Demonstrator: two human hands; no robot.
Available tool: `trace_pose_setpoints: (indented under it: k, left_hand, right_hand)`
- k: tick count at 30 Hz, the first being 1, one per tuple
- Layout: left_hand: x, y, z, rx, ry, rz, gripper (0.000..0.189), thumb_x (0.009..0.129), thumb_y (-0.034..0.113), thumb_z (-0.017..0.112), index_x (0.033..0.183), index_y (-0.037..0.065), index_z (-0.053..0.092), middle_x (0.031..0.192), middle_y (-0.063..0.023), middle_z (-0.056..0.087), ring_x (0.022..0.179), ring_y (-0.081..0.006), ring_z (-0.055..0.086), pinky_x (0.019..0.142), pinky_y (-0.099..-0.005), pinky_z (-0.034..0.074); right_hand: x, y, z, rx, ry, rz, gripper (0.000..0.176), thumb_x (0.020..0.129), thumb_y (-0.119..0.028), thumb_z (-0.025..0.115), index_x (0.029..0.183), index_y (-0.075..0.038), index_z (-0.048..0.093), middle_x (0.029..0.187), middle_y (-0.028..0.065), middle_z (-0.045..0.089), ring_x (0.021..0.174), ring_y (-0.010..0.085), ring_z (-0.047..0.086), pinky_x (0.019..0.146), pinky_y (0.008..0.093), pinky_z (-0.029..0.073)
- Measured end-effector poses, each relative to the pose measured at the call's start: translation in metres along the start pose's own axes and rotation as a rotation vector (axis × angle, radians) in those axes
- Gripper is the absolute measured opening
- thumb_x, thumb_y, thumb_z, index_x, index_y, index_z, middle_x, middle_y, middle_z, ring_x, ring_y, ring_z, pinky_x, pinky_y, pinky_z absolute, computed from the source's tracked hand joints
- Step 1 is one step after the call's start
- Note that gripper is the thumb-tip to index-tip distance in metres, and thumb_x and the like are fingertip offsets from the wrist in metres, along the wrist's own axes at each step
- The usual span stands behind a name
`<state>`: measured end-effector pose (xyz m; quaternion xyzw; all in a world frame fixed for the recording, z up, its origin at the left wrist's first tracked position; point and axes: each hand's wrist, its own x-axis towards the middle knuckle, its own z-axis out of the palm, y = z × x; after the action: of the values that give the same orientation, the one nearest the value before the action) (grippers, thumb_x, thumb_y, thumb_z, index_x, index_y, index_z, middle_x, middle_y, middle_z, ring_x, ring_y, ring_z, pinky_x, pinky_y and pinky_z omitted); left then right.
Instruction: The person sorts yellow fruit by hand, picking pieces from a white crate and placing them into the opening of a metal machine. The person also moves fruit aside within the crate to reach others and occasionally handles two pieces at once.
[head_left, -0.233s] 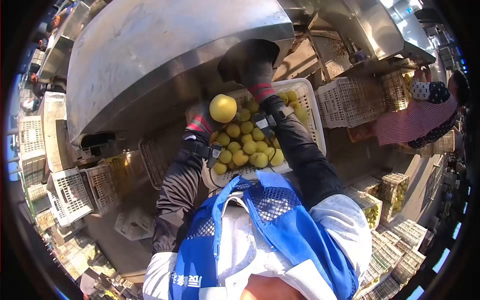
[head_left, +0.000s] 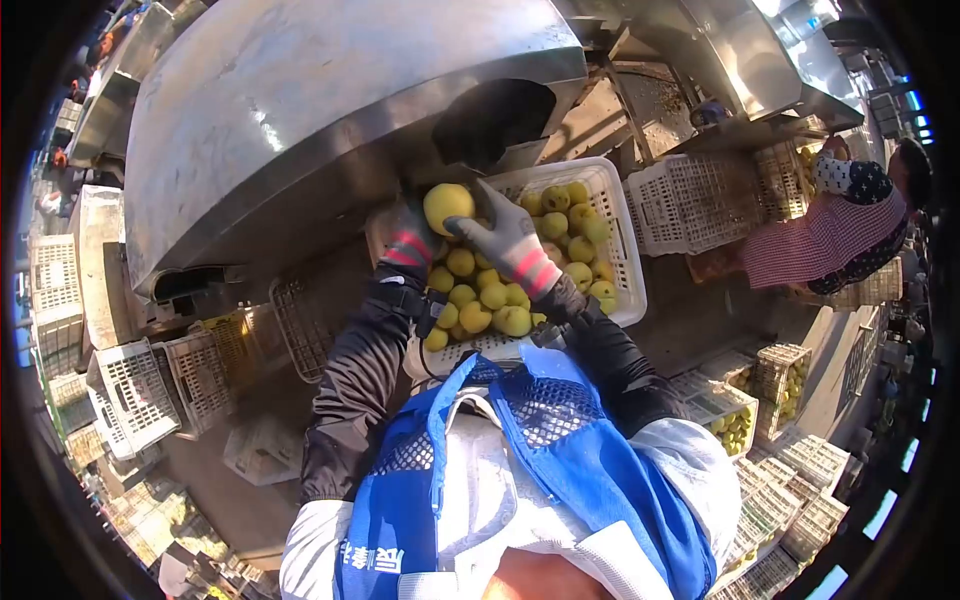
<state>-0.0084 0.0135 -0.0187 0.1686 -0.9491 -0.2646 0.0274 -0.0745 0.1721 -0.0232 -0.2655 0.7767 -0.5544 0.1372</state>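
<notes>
A round yellow pear (head_left: 449,208) sits between my two gloved hands, above the crate. My left hand (head_left: 418,228) holds it from the left; its fingers are partly hidden in shadow and behind the fruit. On the right side, the thumb of my right hand (head_left: 508,240), in a grey glove with a pink-striped cuff, presses against the pear, with the fingers curved round its edge. Below both hands, a white plastic crate (head_left: 632,270) holds many yellow-green pears (head_left: 493,295).
A large curved metal machine housing (head_left: 350,90) with a dark opening (head_left: 495,120) stands just beyond my hands. White crates (head_left: 690,205) sit to the right, near a person (head_left: 825,225) in a checked garment. More crates (head_left: 135,395) stand at left.
My right hand has come out of the dark opening and back toward me, and now touches the pear. The left hand stays at nearly the same place with the pear.
</notes>
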Motion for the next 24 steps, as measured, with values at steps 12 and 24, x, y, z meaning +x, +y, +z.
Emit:
trace_pose_setpoints:
  k: [12, 24]
  left_hand:
    - [-0.030, -0.097, 0.039, -0.125, 0.686, -0.377, 0.049, 0.090, 0.035, 0.069, 0.125, 0.001, 0.062, 0.116, -0.0247, 0.067, 0.112, -0.0402, 0.062, 0.098, -0.0419, 0.047]
    - [-0.052, -0.153, 0.076, 0.043, -0.098, -0.649, 0.058, 0.085, 0.047, 0.058, 0.097, -0.009, 0.071, 0.100, -0.0294, 0.070, 0.101, -0.0427, 0.067, 0.090, -0.0481, 0.051]
  right_hand:
    - [0.040, 0.031, 0.005, -0.493, 0.566, -0.316, 0.075, 0.063, -0.033, 0.085, 0.127, -0.005, 0.056, 0.113, 0.0179, 0.062, 0.103, 0.0365, 0.060, 0.091, 0.0496, 0.045]
    - [-0.007, 0.129, -0.057, -0.944, 0.462, -0.003, 0.065, 0.074, -0.028, 0.077, 0.133, -0.009, 0.056, 0.123, 0.0182, 0.060, 0.110, 0.0372, 0.057, 0.096, 0.0482, 0.044]
